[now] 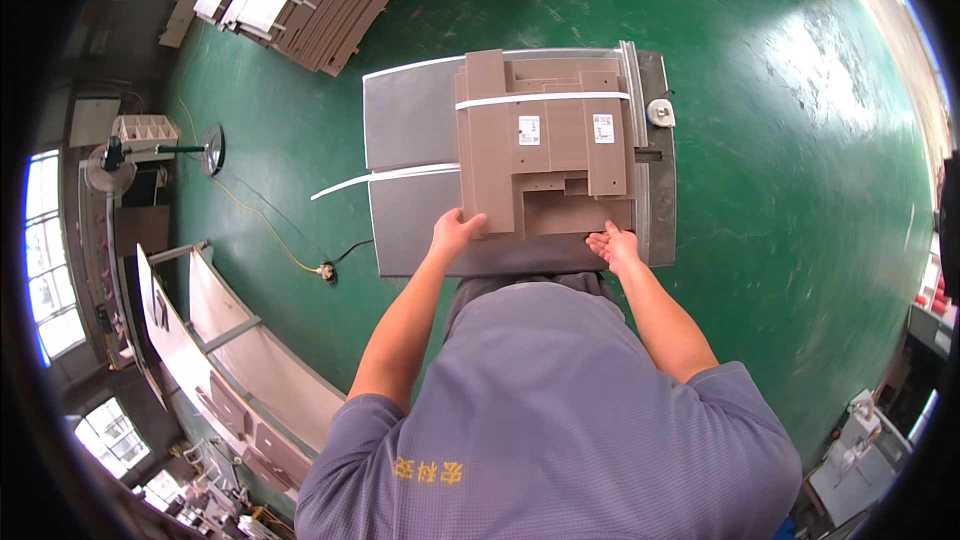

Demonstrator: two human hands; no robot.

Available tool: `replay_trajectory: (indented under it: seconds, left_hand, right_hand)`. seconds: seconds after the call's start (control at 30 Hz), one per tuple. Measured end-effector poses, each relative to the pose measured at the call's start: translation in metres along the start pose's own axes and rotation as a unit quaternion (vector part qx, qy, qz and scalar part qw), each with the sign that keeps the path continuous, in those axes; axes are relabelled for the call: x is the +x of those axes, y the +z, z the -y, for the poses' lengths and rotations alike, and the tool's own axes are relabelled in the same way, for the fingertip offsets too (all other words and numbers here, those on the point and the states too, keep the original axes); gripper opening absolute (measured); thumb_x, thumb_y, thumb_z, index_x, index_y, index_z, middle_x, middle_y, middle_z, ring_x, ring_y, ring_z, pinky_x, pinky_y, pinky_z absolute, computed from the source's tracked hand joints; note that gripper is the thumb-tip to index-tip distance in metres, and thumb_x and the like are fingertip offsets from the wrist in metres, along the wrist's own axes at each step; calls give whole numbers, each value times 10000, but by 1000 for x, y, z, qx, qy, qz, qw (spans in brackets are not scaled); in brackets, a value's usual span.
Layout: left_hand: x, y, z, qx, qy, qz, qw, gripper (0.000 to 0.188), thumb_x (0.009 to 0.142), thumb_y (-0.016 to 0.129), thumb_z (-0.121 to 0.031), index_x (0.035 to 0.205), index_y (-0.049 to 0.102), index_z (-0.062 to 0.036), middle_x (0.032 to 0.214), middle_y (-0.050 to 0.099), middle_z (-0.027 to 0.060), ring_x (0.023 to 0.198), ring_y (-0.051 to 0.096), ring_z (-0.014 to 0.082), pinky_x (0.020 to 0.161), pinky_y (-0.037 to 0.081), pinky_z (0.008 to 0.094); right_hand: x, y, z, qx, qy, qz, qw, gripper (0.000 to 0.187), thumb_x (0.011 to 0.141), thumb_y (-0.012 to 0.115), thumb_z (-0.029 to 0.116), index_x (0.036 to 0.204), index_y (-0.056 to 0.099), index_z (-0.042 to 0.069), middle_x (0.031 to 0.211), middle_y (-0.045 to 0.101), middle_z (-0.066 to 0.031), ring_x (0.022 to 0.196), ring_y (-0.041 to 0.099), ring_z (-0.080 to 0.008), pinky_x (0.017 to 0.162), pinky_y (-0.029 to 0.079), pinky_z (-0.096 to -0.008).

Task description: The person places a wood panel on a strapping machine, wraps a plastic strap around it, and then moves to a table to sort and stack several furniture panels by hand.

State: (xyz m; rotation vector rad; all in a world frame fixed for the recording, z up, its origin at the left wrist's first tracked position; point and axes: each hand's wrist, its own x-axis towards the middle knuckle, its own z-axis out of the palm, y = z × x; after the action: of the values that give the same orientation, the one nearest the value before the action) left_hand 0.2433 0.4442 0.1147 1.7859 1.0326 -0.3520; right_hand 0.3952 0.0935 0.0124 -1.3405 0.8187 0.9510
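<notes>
A stack of flat brown panels (565, 220) of differing sizes rests on a grey-topped worktable (410, 120) before me. A white strap (545, 98) crosses its far part, and two white labels (528, 130) are stuck on the panels. My left hand (457, 233) is closed on the stack's near left corner, thumb on top; its other fingers are partly hidden. At the near right corner, my right hand (615, 245) is open, its fingers apart and turned inward along the panel edge.
A white strapping end (340, 187) sticks out past the table's left edge. On the right lies a white tape measure (660, 113) beside a metal rail (636, 100). Long panels (330, 0) are stacked at the far left. A fan (110, 168) and a cable (270, 225) stand left.
</notes>
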Motion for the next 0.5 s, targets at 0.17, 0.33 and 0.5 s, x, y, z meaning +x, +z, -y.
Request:
replay_trajectory:
  seconds: [0.17, 0.33, 0.5]
  left_hand:
    - [59, -52, 45, 66, 90, -180, 977, 614, 954, 671, -503, 1184, 675, 66, 1119, 694, 273, 1053, 659, 416, 927, 511, 505]
    - [159, -166, 100, -97, -150, -429, 885, 767, 935, 698, -478, 1383, 484, 107, 1274, 627, 287, 1148, 621, 441, 1051, 477, 491]
    - [209, -208, 177, -632, -87, -246, 730, 366, 950, 700, -311, 1135, 611, -8, 1090, 695, 120, 973, 662, 252, 1016, 487, 485]
  right_hand:
    - [-31, 4, 19, -42, 43, 53, 997, 369, 1080, 549, 307, 1137, 554, -57, 1065, 729, -225, 910, 756, -315, 722, 635, -363]
    - [-101, 6, 16, -119, -40, 45, 991, 242, 1048, 571, 256, 1128, 594, 29, 1090, 723, -188, 934, 747, -285, 733, 617, -356]
    - [-150, 55, 32, -153, -142, 59, 976, 228, 1043, 583, 244, 1133, 609, 35, 1077, 730, -147, 908, 732, -217, 771, 583, -312]
